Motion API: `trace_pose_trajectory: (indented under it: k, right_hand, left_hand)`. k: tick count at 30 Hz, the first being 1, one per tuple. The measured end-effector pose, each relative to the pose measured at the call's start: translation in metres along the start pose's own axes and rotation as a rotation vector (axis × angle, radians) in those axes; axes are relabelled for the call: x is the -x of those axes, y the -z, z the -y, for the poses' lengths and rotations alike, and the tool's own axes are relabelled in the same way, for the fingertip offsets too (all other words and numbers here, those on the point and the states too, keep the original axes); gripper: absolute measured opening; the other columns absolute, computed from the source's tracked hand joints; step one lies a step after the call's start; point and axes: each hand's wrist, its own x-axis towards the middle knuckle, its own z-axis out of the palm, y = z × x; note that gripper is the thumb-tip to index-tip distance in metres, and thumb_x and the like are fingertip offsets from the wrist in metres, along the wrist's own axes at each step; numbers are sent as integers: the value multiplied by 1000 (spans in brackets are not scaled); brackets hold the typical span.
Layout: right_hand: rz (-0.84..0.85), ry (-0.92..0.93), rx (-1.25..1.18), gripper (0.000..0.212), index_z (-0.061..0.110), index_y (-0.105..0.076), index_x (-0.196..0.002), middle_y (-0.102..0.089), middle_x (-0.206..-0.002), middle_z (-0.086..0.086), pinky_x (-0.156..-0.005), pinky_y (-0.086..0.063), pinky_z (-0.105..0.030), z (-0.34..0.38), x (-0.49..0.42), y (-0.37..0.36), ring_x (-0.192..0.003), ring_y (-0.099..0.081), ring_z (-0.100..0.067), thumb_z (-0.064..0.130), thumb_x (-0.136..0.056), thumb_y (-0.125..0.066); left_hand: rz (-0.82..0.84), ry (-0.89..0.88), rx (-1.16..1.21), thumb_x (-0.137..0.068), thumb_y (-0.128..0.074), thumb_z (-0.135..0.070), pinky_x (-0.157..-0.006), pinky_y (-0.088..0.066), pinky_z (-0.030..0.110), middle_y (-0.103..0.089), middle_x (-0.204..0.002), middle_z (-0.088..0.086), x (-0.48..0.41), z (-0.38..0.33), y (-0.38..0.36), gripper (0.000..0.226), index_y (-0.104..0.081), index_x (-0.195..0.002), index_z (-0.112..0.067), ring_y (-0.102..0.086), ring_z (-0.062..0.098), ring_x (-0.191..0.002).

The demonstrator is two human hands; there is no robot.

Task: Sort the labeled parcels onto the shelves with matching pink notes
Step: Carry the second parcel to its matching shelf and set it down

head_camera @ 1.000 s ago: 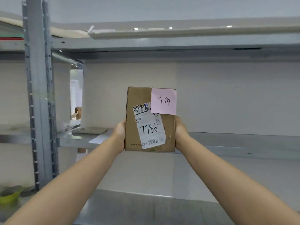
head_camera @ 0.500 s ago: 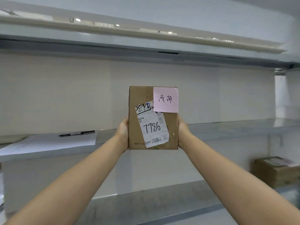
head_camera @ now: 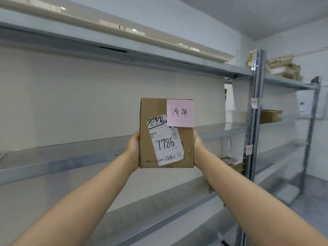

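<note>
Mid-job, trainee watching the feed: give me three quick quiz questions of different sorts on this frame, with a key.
1. True or false: the brown cardboard parcel rests on a shelf.
2. Which number is handwritten on its white shipping label? A 7786, B 1186, C 7768.
3. Fill in: small pink notes are stuck on the grey metal ____ to the right.

Key: 1 false, the left hand and right hand hold it in the air; 2 A; 3 upright.
</note>
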Motion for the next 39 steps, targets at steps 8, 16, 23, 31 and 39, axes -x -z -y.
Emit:
trace_pose_trajectory:
  k: [8, 16, 23, 31, 39]
  right_hand:
    - [-167, 105, 29, 37, 18, -64, -73, -68, -79, -8, -78, -50, -39, 25, -6, 86, -77, -62, -29, 43, -91, -43]
    - [-288, 170, 31, 39, 18, -65, -77, -72, -82, -8, -92, -49, -46, 54, -30, 127, -90, -63, -35, 47, -90, -43]
    - [-400, 214, -17, 46, 18, -67, -98, -64, -122, -17, -99, -43, -50, 54, -50, 161, -107, -61, -39, 56, -82, -47]
    - [-417, 229, -28, 44, 18, -66, -92, -63, -117, -18, -91, -47, -47, 76, -70, 222, -101, -58, -37, 54, -85, -43]
    - [-430, 216, -7, 47, 18, -65, -81, -70, -86, -9, -73, -51, -37, 121, -104, 324, -78, -64, -30, 56, -89, -38]
  left_hand:
    - [180, 64, -9, -95, -33, -42, -67, -54, 35, -76, -81, 7, -46, 36, -67, 45, -69, -85, -18, -72, 23, -55]
    - [414, 68, -7, -97, -29, -42, -64, -53, 33, -76, -64, 2, -103, 38, -115, 47, -67, -85, -18, -72, 20, -53]
    - [594, 93, -32, -99, -27, -39, -43, -54, 22, -75, -63, 2, -142, 54, -150, 46, -65, -86, -17, -71, 18, -50]
    - [676, 105, -12, -93, -16, -62, -68, -53, 34, -78, -81, 2, -178, 79, -209, 64, -68, -96, -25, -75, 21, -68]
    - [651, 66, -62, -95, -16, -60, -70, -54, 35, -77, -84, 3, -210, 114, -308, 64, -69, -93, -25, -72, 23, -77]
